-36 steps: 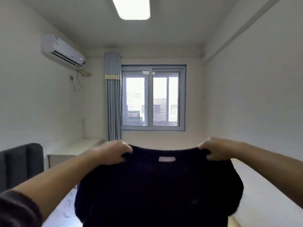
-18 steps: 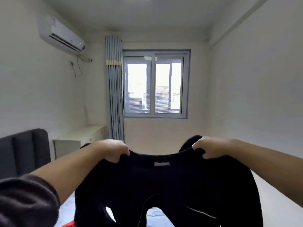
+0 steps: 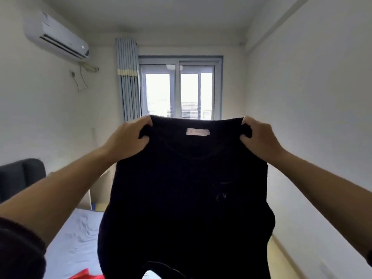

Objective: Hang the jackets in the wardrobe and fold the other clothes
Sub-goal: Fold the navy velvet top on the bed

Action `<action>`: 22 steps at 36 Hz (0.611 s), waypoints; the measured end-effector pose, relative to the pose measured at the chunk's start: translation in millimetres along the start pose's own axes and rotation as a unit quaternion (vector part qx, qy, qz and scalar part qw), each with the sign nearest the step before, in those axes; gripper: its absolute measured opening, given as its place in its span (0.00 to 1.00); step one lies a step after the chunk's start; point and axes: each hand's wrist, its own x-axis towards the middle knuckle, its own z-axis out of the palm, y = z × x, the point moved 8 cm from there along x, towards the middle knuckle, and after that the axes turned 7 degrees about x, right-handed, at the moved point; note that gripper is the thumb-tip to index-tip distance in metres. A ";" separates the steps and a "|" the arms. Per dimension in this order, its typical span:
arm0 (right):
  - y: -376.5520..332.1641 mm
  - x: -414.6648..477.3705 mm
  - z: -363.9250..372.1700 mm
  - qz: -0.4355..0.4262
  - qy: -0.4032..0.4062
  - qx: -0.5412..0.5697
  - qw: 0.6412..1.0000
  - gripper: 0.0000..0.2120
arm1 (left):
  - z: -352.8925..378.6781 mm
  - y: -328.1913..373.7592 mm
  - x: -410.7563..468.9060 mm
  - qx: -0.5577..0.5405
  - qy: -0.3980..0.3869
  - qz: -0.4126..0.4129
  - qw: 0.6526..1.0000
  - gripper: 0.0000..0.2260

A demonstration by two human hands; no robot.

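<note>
Black sweater (image 3: pixel 187 188) before window (image 3: pixel 159 93), above bed (image 3: pixel 76 234)

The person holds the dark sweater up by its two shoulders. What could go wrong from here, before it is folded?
1. The left hand and the right hand each pinch only a small bunch of cloth on the dark sweater. If one slips, it may drop crooked.
2. The sweater hides much of the bed below, so it could land partly on the red garment and fold unevenly.
</note>
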 end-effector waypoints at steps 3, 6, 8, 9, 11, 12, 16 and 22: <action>3.6 -6.8 11.6 0.014 -0.117 -0.051 0.992 0.10 | 18.0 -6.7 -11.1 0.068 -0.137 0.034 0.988 0.11; -3.0 -8.0 -6.4 -0.011 -0.023 -0.011 1.000 0.10 | 8.7 -14.3 -16.5 0.047 -0.081 0.037 0.995 0.21; -4.5 -15.0 4.9 0.005 -0.073 -0.018 0.997 0.10 | 20.8 -12.4 -26.5 0.055 -0.146 0.027 0.987 0.29; -3.9 -20.1 13.2 0.012 -0.113 -0.028 0.993 0.09 | 28.3 -11.8 -32.7 0.046 -0.188 0.011 0.981 0.32; -4.9 -29.8 15.4 0.016 -0.137 -0.021 0.990 0.10 | 34.9 -12.4 -42.3 0.001 -0.235 -0.045 0.971 0.34; -5.9 -34.9 12.4 0.018 -0.134 -0.004 0.991 0.11 | 34.5 -15.0 -45.7 -0.019 -0.239 -0.074 0.968 0.30; 0.8 -61.6 2.6 0.117 -0.159 0.134 0.971 0.20 | 32.9 -13.4 -69.0 -0.085 -0.288 -0.133 0.945 0.09; 4.4 -88.5 -15.8 0.200 -0.285 0.233 0.908 0.14 | 26.3 -5.1 -95.5 -0.324 -0.332 -0.189 0.866 0.10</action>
